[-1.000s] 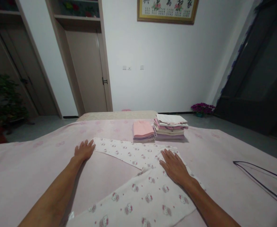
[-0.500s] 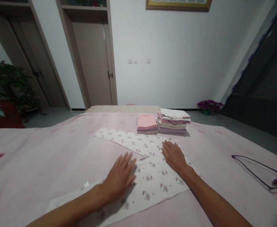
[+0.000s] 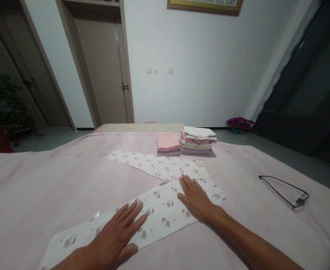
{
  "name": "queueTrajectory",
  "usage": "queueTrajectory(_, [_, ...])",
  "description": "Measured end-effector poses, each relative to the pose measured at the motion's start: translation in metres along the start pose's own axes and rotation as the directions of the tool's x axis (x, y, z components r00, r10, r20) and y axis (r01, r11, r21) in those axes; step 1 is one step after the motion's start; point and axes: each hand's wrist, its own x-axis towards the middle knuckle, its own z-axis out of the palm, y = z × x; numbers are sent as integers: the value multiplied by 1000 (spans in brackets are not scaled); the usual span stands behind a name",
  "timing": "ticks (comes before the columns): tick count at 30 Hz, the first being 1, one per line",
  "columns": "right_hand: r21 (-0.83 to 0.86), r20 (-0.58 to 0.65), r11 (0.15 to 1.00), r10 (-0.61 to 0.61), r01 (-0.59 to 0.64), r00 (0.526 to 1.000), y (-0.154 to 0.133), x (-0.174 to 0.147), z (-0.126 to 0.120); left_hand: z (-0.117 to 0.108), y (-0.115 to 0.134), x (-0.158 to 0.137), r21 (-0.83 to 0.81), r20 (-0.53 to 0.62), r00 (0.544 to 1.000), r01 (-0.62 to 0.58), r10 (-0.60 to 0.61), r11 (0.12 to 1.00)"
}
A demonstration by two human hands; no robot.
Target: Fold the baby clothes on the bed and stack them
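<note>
A pair of white trousers (image 3: pixel 165 210) with a printed cat-character pattern lies spread on the pink cloth, its two legs pointing left and the waist end at the right. My left hand (image 3: pixel 119 228) rests flat on the near leg, fingers spread. Further up the same leg, close to the waist, my right hand (image 3: pixel 195 197) presses flat with its fingers stretched out. Neither hand grips anything. Part of the near leg is hidden under my left hand and forearm.
Beyond the trousers stand a low pile of folded pink cloth (image 3: pixel 168 142) and a taller stack of folded clothes (image 3: pixel 198 140). A dark, thin-framed hanger-like object (image 3: pixel 284 191) lies at the right on the pink table cover (image 3: pixel 77 180).
My left hand has moved down and left along the near leg, and my right hand has shifted nearer and left onto it. The near leg lies flatter. The view has turned slightly right.
</note>
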Motion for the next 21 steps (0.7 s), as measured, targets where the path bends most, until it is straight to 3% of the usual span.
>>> queueTrajectory(4, [-102,-36,989,101,-104,994,53,-4,1,-12,-8,-36,135,-57,998,18,-11,991])
queueTrajectory(7, [-157,-75,977,135,-146,988,74,-8,2,-13,-21,-64,207,-94,995,53,-34,977])
queueTrajectory(15, [-157,-83,972,164,-176,983,76,-9,2,-10,-62,-142,238,-114,956,290,-270,927])
queueTrajectory(18, [-150,-97,973,161,-175,982,77,-10,4,-9,-76,-159,167,-147,911,407,-385,898])
queueTrajectory(21, [-148,-107,974,156,-171,982,78,-10,5,-1,-107,-163,145,-204,844,527,-495,838])
